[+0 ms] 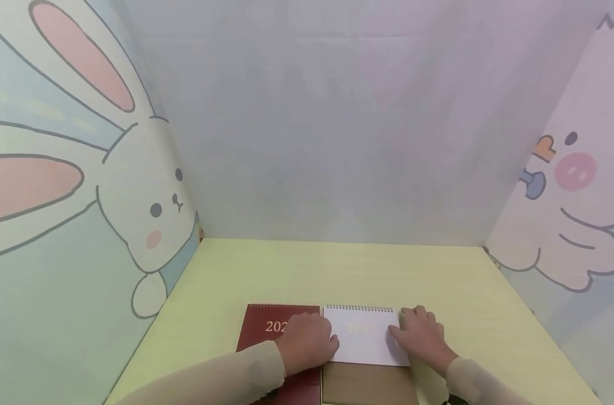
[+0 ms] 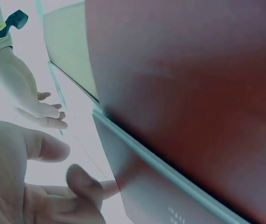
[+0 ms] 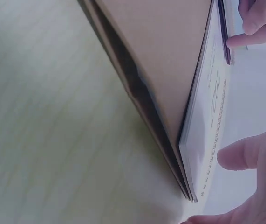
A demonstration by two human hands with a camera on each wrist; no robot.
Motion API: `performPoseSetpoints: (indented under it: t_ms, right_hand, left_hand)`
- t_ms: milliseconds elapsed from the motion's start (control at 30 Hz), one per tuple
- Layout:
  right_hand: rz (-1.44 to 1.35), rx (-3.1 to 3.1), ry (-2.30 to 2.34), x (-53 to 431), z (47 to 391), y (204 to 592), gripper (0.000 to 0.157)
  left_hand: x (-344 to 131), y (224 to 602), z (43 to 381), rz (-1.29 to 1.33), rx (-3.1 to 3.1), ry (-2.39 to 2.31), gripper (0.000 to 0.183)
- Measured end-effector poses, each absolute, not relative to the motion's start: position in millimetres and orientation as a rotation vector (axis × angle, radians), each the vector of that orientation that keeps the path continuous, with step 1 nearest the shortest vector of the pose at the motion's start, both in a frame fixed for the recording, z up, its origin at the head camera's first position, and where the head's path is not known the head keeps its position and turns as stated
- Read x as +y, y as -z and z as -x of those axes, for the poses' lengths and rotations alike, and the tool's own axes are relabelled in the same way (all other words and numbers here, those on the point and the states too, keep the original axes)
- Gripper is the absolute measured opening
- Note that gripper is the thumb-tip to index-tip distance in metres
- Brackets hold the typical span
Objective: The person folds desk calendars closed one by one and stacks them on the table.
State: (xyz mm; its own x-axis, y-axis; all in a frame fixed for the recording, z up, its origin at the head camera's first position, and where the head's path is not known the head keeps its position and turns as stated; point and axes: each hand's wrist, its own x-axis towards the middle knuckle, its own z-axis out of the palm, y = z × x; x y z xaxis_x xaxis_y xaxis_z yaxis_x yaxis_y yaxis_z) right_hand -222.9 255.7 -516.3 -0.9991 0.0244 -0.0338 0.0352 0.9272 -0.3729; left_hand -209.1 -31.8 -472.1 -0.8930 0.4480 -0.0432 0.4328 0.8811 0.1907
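Note:
Two desk calendars lie side by side, a red calendar (image 1: 256,326) on the left and a white calendar (image 1: 362,349) with a brown base on the right. Over the right part of the red calendar is my left hand (image 1: 307,343), covering some of its printed year. One of its fingers reaches to the red cover's edge in the left wrist view. My right hand (image 1: 423,334) rests at the white calendar's right side, thumb over the page edge and the other fingers spread beyond it. Spiral binding (image 1: 360,307) runs along the white calendar's far edge.
The calendars are on a pale yellow table (image 1: 337,270). A plain grey wall (image 1: 337,140) stands behind it, with cartoon-printed panels on both sides: a rabbit (image 1: 150,202) at left and a white bird (image 1: 575,214) at right.

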Motion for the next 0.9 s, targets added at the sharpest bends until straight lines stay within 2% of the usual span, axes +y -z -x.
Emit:
performPoseSetpoints:
  t_ms: [133,267,367,900]
  right_hand:
    - [-0.084,3.006,0.614,254.2,219.9,517.7,0.053]
    - [-0.090,2.997,0.661,249.5,218.6,516.5,0.070]
    - [-0.092,2.992,0.683,248.0,218.9,515.9,0.074]
    - [-0.188,2.948,0.872,246.1,222.5,517.7,0.061]
  left_hand:
    - [-30.9,474.6,208.2,-0.696,2.904,-0.270,0.054]
    - [-29.2,476.9,207.8,-0.636,2.848,-0.316,0.050]
    - [-28.2,476.8,207.2,-0.575,2.833,-0.374,0.051]
    - [-25.6,476.7,222.9,-0.379,2.734,-0.658,0.043]
